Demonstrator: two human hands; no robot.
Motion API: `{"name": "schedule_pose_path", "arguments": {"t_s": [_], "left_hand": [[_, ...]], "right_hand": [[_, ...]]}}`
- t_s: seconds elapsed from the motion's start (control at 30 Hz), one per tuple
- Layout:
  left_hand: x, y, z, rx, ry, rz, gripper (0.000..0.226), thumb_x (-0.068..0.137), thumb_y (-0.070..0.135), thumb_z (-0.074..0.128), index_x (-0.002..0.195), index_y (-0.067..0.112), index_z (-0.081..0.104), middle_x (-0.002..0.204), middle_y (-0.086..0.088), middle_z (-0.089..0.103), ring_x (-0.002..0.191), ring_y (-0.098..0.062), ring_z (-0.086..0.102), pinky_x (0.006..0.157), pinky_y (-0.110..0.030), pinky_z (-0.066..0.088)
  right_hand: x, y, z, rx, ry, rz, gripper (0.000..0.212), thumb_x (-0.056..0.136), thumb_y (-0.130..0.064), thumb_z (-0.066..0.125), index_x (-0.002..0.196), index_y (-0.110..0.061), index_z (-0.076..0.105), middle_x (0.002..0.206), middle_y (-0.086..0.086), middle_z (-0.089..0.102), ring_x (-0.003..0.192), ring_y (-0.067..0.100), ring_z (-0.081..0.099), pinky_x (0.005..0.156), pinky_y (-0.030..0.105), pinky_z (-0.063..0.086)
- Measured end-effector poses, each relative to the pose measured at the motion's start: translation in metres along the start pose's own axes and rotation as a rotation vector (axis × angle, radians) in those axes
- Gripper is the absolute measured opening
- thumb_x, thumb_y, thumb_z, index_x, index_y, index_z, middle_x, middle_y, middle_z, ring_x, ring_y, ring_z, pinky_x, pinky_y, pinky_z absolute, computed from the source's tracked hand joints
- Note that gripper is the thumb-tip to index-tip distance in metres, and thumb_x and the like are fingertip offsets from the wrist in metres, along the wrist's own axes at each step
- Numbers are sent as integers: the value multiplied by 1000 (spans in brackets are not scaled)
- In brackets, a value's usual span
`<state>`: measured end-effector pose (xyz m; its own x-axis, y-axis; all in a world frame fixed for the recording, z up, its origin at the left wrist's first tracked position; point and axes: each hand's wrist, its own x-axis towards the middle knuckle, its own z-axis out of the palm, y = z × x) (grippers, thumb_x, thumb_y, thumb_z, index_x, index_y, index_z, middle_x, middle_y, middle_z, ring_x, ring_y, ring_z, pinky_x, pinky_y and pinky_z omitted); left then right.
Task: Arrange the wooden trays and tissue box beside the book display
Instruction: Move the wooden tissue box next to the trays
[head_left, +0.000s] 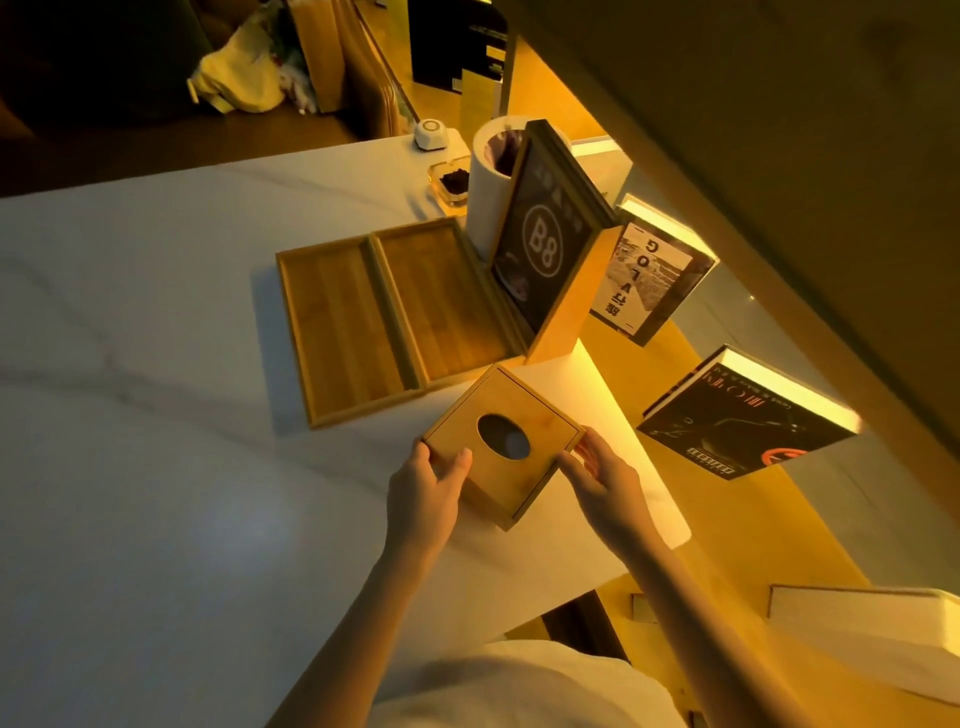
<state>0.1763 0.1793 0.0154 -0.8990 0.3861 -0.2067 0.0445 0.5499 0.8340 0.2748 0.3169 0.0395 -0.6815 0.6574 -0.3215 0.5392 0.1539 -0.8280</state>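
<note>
Presently, tissue box (503, 446), on bench (156, 467) just beside two wooden trays (395, 317), is clasped between left hand (428, 480) and right hand (602, 478), grip pressed to its sides; squaring toward book display (550, 244) judged outstanding.

White marble-look table (156, 467), lit warm from the right.
Two shallow wooden trays lie flat side by side, touching: left tray (340, 332), right tray (441, 301). Wooden tissue box (501, 447) with oval hole sits just in front of them near the table's right edge. Behind the trays: white cylinder (488, 192), framed B8 sign (545, 249) on wooden stand, small glass dish (451, 182), white puck-like gadget (431, 134).
</note>
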Motion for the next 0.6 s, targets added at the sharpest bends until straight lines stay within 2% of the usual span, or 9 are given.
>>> {"name": "schedule_pose_path", "arguments": {"t_s": [0.1,0.3,0.37,0.43,0.47,0.5,0.53,0.6], "left_hand": [[1,0,4,-4,-16,-6,26,86,25,53,96,1,55,100,-17,67,79,-16,57,67,-20,47],[4,2,7,19,-21,-30,27,87,25,52,98,1,54,102,-17,66,78,-15,57,62,-14,44],[3,2,8,36,-35,-42,33,87,26,52,107,0,51,110,-18,64,82,-17,58,65,-12,45],[1,2,8,65,-44,-73,56,87,27,52,131,2,30,135,-18,47,114,-26,52,85,-21,46],[-1,3,8,109,-19,-52,67,86,29,53,138,5,17,146,-17,31,129,-30,38,97,-30,41],[-3,2,8,185,17,14,73,86,31,53,139,7,10,150,-17,22,136,-31,27,104,-39,35],[-6,2,9,288,45,98,72,86,35,51,139,7,12,150,-18,20,137,-32,23,106,-48,32],[-11,1,11,503,53,219,67,84,44,42,137,7,23,146,-19,30,134,-32,26,103,-55,27]], "right_hand": [[5,6,1,16,-9,2,36,92,-25,47,125,-13,47,130,10,54,119,28,47,96,45,41],[12,10,3,42,-1,3,36,91,-25,48,126,-14,47,131,9,54,121,29,47,98,47,41],[14,12,2,31,-18,-2,38,91,-27,49,127,-16,45,132,9,53,122,29,46,99,47,40],[16,14,-2,-41,-56,-7,47,90,-32,48,134,-18,37,141,7,44,130,29,38,104,46,35],[17,16,-5,-94,-67,-14,54,89,-36,48,138,-20,30,147,5,36,135,27,32,107,45,31],[18,17,-8,-151,-65,-32,61,88,-41,47,141,-22,23,151,3,27,138,25,25,110,44,26],[17,18,-12,-216,-50,-74,66,86,-46,44,142,-24,16,154,1,20,141,23,18,112,43,21],[15,24,-17,-406,-25,-225,66,87,-57,30,142,-30,5,154,-4,6,143,19,6,115,41,11]]}}
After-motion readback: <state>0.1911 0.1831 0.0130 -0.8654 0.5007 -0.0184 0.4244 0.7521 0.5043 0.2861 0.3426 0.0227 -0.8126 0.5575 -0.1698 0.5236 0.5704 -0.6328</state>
